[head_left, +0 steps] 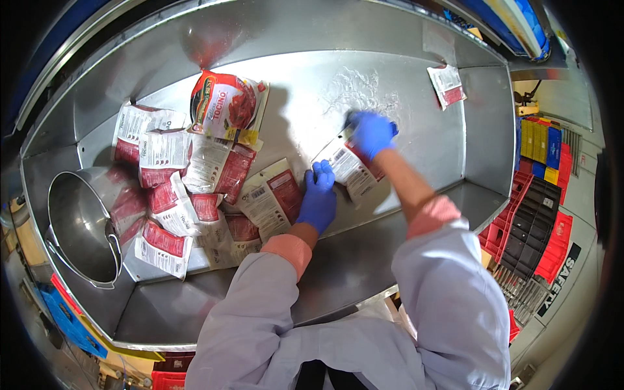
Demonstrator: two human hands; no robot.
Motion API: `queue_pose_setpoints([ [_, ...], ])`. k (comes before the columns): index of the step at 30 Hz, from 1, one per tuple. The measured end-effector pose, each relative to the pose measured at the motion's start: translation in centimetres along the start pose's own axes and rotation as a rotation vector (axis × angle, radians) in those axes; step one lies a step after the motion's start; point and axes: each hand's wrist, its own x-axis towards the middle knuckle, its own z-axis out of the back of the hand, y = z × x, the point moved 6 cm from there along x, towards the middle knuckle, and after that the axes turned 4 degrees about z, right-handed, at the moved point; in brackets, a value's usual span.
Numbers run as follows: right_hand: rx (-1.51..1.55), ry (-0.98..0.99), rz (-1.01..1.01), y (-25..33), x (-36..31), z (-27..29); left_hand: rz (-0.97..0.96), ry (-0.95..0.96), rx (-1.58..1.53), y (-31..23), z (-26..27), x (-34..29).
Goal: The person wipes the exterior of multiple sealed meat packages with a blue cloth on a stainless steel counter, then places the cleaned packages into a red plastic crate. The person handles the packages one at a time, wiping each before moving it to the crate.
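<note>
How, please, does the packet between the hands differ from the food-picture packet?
The first packet shows white and dark red; the picture packet shows mostly bright red. The first packet lies between the left hand and right hand; the picture packet lies in the pile. Both are in the metal basin.

- Wide, sloping-walled stainless-steel trough (325, 29) across the middle, its base catching bright white light
- Red and black plastic crates (533, 227) stacked at right; yellow and blue ones farther
- Pale surface (588, 195) beyond, wall or floor unclear, bearing a black lettered strip (559, 281)
- Blue flat panel (68, 318), near left
</note>
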Motion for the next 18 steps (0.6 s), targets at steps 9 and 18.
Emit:
queue_pose_setpoints([
  [9,-0.031,0.091,-0.093,-0.3,-0.4,0.9,-0.002,0.079,0.027,0.1,-0.3,-0.3],
  [18,0.03,0.115,-0.065,-0.4,0.5,1.7,-0.041,0.023,0.026,-0.2,-0.2,-0.4],
])
